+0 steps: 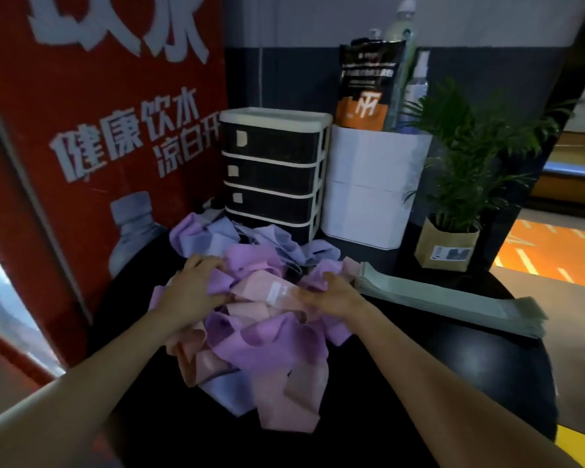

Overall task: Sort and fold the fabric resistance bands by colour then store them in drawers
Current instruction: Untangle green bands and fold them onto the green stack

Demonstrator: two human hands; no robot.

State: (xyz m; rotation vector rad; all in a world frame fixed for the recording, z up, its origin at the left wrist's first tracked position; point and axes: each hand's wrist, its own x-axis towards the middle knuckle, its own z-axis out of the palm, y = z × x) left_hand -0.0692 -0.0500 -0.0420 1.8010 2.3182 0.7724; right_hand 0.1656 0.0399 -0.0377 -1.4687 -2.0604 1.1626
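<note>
Both forearms reach forward from the lower corners over a dark bench (453, 383), meeting at a jumbled heap of fabric bands (257, 332) in the middle.

The left hand (196, 292) lies palm down on the left side of the heap, wrist bent slightly inward, its fingers spread and curling into purple folds; its grip appears to be gathering cloth, though motion blur leaves it unclear how firmly. Just right of it a pink band (260, 288) with a pale label runs across the top of the heap between the two hands. The right hand (331, 292) comes in from the right, knuckles up, and its grip pinches the right end of that pink band, with purple cloth bunched just beyond its fingers.

The heap mixes purple, pink and lavender-blue bands; the bluish ones lie mostly at the far side, against the foot of a small drawer unit (274, 170) with four dark drawers, all closed. Right of the heap, a flat stack of folded green bands (453, 298) stretches along the bench, near the right hand but apart from it.

Further right stand a white bin (375, 187) and a potted plant (460, 184).
</note>
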